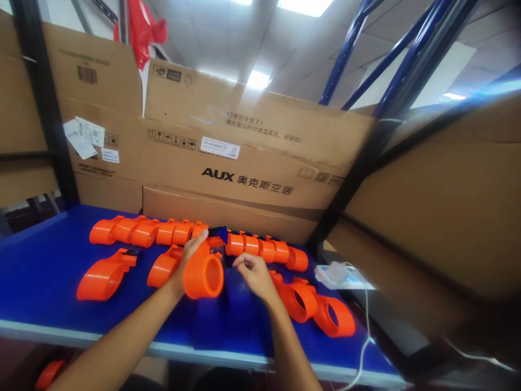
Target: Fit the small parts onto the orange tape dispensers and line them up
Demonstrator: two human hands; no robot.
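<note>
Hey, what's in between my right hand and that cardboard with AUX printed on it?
In the head view, the back row of orange ring-shaped parts lies between your right hand and the AUX cardboard.

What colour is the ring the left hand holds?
The ring in the left hand is bright orange, shown in the head view.

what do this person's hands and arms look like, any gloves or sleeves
The left hand and right hand wear no gloves. Both forearms are bare as far as they show, with no sleeve, watch or bracelet. Finger rings: too small to tell.
</note>
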